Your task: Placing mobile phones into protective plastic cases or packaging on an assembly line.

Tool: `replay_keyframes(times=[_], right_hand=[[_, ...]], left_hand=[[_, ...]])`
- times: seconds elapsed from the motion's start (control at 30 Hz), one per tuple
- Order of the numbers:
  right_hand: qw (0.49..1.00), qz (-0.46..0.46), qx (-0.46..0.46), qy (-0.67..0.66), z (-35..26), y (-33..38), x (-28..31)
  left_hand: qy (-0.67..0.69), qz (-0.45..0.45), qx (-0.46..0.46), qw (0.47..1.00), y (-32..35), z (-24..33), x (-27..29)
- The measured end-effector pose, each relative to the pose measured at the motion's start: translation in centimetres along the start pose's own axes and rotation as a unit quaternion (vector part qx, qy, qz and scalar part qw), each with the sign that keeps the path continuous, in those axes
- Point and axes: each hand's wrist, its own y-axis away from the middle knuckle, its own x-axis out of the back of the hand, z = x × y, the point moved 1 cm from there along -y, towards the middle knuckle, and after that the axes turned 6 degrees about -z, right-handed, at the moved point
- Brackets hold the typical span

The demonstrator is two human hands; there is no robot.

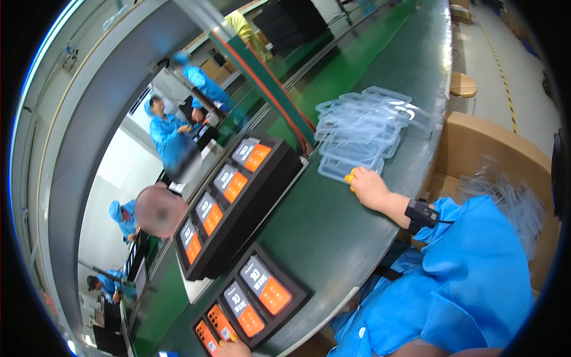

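My right hand point(370, 189), with yellow finger cots, is at the near corner of a pile of clear plastic cases point(357, 134). Its fingers are closed on the edge of the nearest clear plastic case point(348, 168). Cut off by the lower edge of the view, my left hand point(235, 348) touches the lower end of an orange phone point(221, 322) in a black foam tray point(291, 300). A second orange phone point(206, 337) lies beside it. The same tray holds two phones with grey-and-orange fronts point(266, 285).
A stack of black trays point(238, 220) with several grey-and-orange phones stands farther left on the green bench point(327, 238). On my right, a cardboard box point(505, 140) holds clear plastic pieces. Green-and-orange posts point(262, 83) rise beyond the bench; people in blue point(169, 128) work there.
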Motion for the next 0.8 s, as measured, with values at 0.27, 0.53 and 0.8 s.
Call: replay_keyframes(times=[0.27, 0.53, 0.8], right_hand=[[0.969, 0.105, 0.006, -0.225, -1.1, -0.9, 3.0], [0.966, 0.089, 0.148, -0.192, -3.3, -0.8, 4.3], [0.836, -0.291, 0.306, -0.350, -6.9, 3.2, -0.3]], left_hand=[[0.079, -0.189, 0.014, 0.979, -1.1, 7.0, 7.7], [0.187, -0.157, -0.085, 0.966, -2.0, 13.1, 7.9], [0.398, -0.185, -0.068, 0.896, -2.5, 14.4, 7.9]])
